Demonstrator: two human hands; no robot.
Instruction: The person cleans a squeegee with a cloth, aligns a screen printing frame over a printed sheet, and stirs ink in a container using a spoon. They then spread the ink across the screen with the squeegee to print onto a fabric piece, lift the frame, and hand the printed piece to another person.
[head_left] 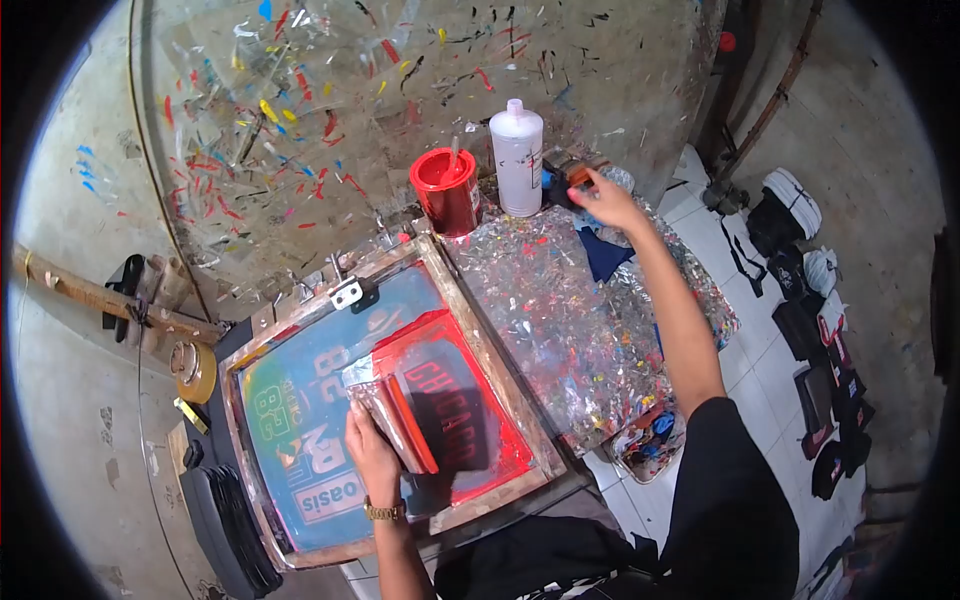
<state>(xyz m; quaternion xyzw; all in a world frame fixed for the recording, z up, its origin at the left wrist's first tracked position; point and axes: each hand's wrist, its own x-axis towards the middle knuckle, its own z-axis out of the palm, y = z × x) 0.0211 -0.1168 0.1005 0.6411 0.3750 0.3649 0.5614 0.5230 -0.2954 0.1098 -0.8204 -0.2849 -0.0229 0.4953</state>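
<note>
The left hand (372,455) grasps a broad, silvery squeegee (385,415) with a red-inked edge, inside the rim of a worn wooden screen frame (500,497). Rough, paint-flecked table (540,330) stretches between that frame and the right forearm. The right hand (605,203) bends its fingers at a small brownish object (578,177); whether gripping, I cannot tell. Nearby stand a glossy red cylindrical can (447,200) and a whitish plastic bottle (517,165)

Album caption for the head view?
Left hand holds a squeegee over a red-inked screen; right hand near a white bottle.
</note>
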